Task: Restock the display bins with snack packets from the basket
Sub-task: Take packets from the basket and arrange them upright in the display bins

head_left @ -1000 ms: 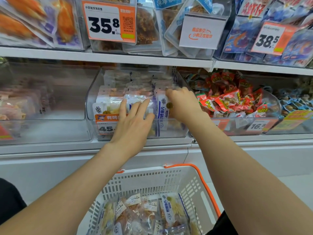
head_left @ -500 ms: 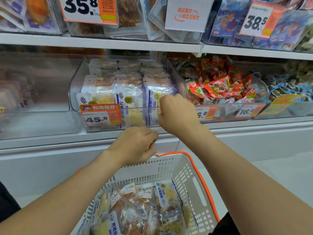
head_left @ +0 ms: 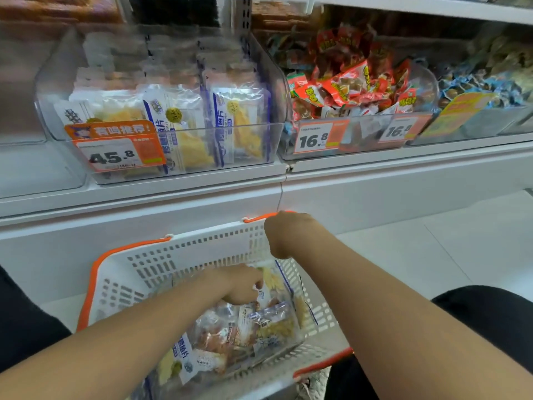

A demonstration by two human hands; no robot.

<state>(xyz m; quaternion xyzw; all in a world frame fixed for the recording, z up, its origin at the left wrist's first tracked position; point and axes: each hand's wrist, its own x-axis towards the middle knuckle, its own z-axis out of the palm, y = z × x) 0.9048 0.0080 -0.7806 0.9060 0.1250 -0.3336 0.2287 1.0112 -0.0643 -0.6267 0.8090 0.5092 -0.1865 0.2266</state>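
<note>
at the far left we see a clear bin, blurred, on the white shelf. next to it stands the middle bin, packed with upright white-and-blue packets in rows. an orange 45.8 tag on its front wall covers the lower part of the left row.

below the shelf the white basket with its orange handle sits in front of the person, between dark-clothed legs. a pile of clear snack packs lies in it. the left forearm crosses the near left part of the pile and hides it. the left hand is down inside the basket, fingers curled onto the top of one packet and pinching it; the packet touches the rest of the pile.

the right hand hangs over the basket's far right corner, knuckles towards us. its fingers are hidden, so we cannot tell whether it grips the rim or nothing. its forearm covers much of the basket's right wall.

further right a bin holds loose red packs, with two 16.8 tags on its front. beyond it lie blue sweets behind a tilted orange tag. pale floor shows under them.
</note>
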